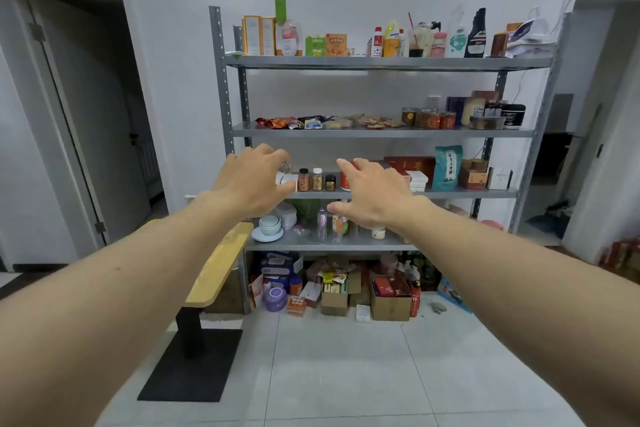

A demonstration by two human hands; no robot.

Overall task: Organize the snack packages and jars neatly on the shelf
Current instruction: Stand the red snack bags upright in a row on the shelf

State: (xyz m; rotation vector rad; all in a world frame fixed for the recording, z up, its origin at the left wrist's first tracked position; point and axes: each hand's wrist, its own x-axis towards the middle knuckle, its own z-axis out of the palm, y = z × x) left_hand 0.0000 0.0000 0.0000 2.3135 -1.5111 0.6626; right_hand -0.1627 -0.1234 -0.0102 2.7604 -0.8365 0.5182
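Both bare arms reach out toward the grey metal shelving unit point(381, 132).

- Left hand point(252, 180): back to the camera, fingers loosely bent forward with the tips hidden behind the knuckles. Nothing seen in it, reads as released.
- Left hand also covers most of a white box point(290, 180) and a clear jar on the third shelf. Can't tell whether it touches them.
- Right hand point(374, 194): fingers spread and straight, thumb out, released and empty. It blocks most of a red tub point(344, 180) and part of the flat red box behind it.
- Loose snack packets point(287, 122) are scattered flat along the left and middle of the second shelf. They are small and blurred, with labels unreadable.
- Red-labelled jars point(440, 120) sit in a cluster just to the right of the packets on the same shelf, and dark tubs are beside them.
- Small brown spice jars point(317, 179) stand between the two hands on the third shelf.
- A teal pouch point(447, 168) stands upright further right on that shelf.
- The fourth shelf is partly hidden by the wrists. Stacked pale bowls point(270, 224) and bottles show there.
- Cardboard boxes point(389, 302) are jumbled on the floor under the unit.
- A yellow-topped table point(221, 263) stands at left, partly behind the left forearm.
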